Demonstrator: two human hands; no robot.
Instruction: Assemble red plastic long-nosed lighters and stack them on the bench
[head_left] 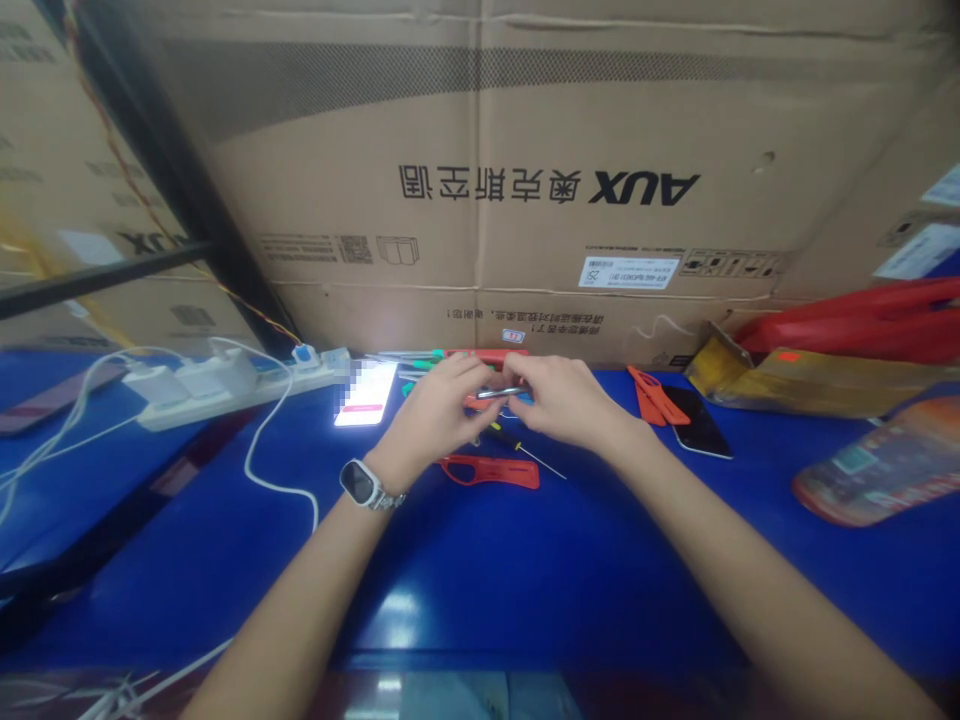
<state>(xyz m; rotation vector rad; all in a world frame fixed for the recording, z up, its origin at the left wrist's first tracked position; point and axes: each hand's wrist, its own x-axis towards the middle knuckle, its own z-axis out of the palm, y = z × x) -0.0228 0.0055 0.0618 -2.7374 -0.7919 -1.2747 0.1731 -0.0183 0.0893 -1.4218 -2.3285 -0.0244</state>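
Note:
My left hand point(455, 403) and my right hand point(561, 398) meet over the blue table, fingers closed on the two ends of a slim dark object with a silvery edge point(501, 392). It is seen edge-on, and my fingers cover much of it, so its kind does not show. Just below it lies a screwdriver point(508, 437) with a black and yellow handle. Nearer to me is a flat orange plastic piece point(517, 473) with a loop at one end. Several tools with green handle ends point(431, 356) lie behind my left hand. A watch point(361, 484) is on my left wrist.
A phone with a lit screen point(369, 395) lies left, near a white power strip point(247, 393) with cables. On the right are a dark phone point(699, 425), orange pieces point(654, 398), a yellow box point(810, 385) and a bottle point(877, 465). A large cardboard box point(480, 120) stands behind.

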